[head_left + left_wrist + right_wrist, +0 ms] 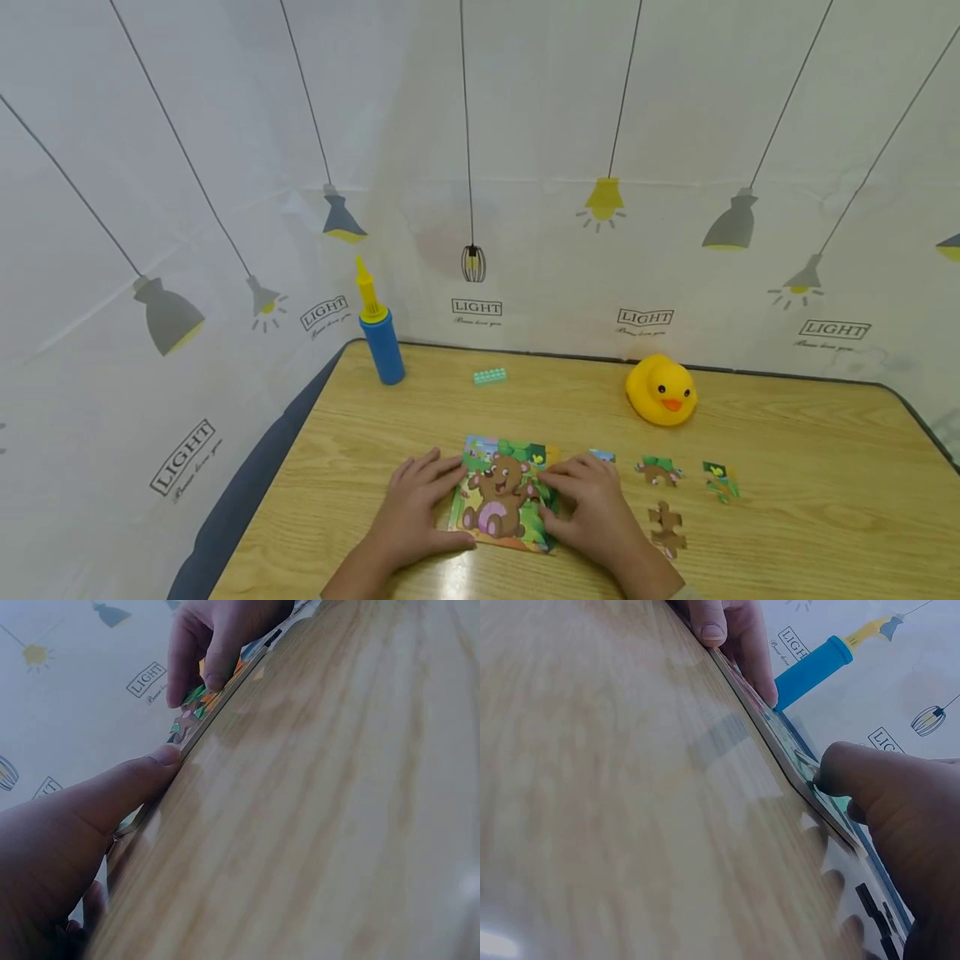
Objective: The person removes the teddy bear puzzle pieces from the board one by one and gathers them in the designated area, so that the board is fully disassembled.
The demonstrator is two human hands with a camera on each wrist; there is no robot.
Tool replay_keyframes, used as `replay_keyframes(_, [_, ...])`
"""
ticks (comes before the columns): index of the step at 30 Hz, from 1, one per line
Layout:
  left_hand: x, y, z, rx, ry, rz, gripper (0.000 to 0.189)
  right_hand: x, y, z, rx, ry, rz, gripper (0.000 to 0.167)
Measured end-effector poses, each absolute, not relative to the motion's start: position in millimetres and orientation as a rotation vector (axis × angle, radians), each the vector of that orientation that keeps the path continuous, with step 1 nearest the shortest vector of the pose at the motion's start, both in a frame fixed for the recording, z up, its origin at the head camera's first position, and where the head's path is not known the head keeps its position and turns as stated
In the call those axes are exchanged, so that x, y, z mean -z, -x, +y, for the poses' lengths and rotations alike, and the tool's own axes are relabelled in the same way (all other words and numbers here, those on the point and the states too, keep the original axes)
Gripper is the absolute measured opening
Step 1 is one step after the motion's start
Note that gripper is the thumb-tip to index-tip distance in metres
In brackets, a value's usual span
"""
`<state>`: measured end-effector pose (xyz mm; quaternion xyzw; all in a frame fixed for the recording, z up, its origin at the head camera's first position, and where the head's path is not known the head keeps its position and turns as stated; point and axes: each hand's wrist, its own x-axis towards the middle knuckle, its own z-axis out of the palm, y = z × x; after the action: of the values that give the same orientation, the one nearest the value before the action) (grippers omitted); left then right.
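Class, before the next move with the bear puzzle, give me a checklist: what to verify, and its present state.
1. Left hand touching the bear puzzle: ok.
2. Right hand touching it too: ok.
3. Loose pieces all uncovered: not ok; one piece is partly behind the right hand.
4. Yellow duck and pump apart from the puzzle: ok.
5. Puzzle's right side complete: cannot tell; fingers cover part.

Left hand (420, 504) is lying palm down, fingers extending forward and rightward, thumb spreading wide. Right hand (596, 504) is facing it, fingers pointing left and bending lightly, thumb parting from them. Left forearm (360, 573) and right forearm (648, 573) are slanting inward.
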<state>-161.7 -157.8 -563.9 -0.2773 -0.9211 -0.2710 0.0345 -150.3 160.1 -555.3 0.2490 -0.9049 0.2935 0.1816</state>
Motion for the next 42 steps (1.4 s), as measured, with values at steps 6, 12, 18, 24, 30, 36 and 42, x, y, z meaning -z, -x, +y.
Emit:
replay_keyframes(6, [564,162,-157,0.83,0.86,-2.827,0.105,555,151,163,-0.76,-0.708,-2.508,0.039])
replay_keyframes(12, [564,162,-157,0.844,0.857,-2.825,0.104,553,148,165,-0.742,-0.722,-2.411,0.035])
replay_keyframes(18, [565,161,-155,0.831,0.866,-2.818,0.104,553,140,172,-0.804,-0.732,-2.372,0.034])
replay_keyframes(24, [564,160,-154,0.849,0.868,-2.809,0.104,556,128,188,-0.855,-0.705,-2.342,0.033])
replay_keyframes(30, [562,160,-153,0.84,0.872,-2.802,0.104,559,117,215,-0.856,-0.636,-2.384,0.036])
replay_keyframes(36, [563,160,-155,0.823,0.87,-2.797,0.104,559,108,242,-0.831,-0.562,-2.439,0.039])
replay_keyframes(42, [564,161,-157,0.822,0.863,-2.794,0.104,562,98,270,-0.782,-0.509,-2.407,0.041])
